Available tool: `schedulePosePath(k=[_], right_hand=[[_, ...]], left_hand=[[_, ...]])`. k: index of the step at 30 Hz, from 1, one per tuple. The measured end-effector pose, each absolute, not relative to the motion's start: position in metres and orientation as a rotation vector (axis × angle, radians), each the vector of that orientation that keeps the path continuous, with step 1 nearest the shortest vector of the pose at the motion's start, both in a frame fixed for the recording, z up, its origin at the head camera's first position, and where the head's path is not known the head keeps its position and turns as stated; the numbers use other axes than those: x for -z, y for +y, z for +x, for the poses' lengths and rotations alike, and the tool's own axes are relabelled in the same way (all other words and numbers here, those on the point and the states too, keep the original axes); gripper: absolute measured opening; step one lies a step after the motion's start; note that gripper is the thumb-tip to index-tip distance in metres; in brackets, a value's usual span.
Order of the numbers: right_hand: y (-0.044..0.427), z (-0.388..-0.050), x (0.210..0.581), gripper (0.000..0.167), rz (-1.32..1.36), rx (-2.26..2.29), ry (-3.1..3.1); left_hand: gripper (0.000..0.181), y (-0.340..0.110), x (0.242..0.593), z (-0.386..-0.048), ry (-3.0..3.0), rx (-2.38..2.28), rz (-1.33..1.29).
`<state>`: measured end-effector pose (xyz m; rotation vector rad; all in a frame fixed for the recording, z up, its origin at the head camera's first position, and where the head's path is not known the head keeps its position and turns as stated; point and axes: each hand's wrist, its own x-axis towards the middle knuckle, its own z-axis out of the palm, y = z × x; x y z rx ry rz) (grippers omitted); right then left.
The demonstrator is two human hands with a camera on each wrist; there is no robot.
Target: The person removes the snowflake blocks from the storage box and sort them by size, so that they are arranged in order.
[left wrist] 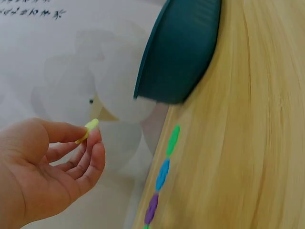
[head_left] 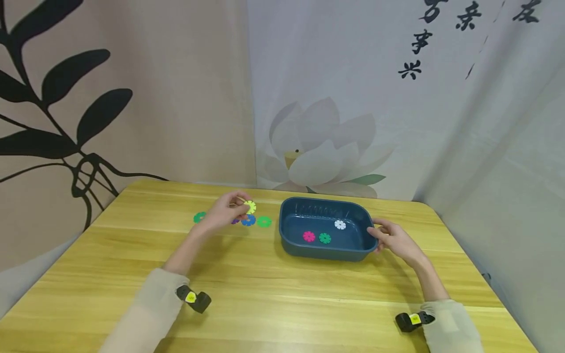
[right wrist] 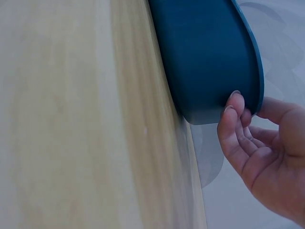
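Note:
Between thumb and fingertips my left hand [head_left: 226, 211] pinches a yellow notched disc [head_left: 250, 207], held above the table. Below it on the wood lie a blue disc [head_left: 248, 220], a purple disc [head_left: 235, 221] partly hidden by the hand, a green disc [head_left: 264, 222] and another green disc [head_left: 199, 216] farther left. At the right end of a dark blue basin [head_left: 326, 252], my right hand [head_left: 397, 240] grips the rim, thumb over the edge and fingers against the outer wall. Inside the basin are a pink disc [head_left: 309, 236], a green disc [head_left: 324, 238] and a white disc [head_left: 340, 224].
The basin stands on a wooden table [head_left: 282, 304], near its back edge. Behind hangs a pale curtain [head_left: 198, 98] printed with leaves, a lotus and writing. Each wrist wears a small black camera, one on the left sleeve [head_left: 150, 304] and one on the right.

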<state>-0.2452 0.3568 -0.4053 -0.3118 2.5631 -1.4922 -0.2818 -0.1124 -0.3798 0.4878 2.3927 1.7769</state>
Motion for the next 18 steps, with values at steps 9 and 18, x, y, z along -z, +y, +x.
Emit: schedulePosePath(k=[9, 18], right_hand=[[0.355, -0.246, 0.405, 0.065, -0.312, 1.493, 2.562], [0.357, -0.246, 0.406, 0.065, -0.310, 1.493, 2.561]], left_hand=[[0.032, -0.158, 0.386, -0.280, 2.510, -1.691, 0.426], [0.041, -0.194, 0.399, -0.281, 2.505, -1.759, 0.225]])
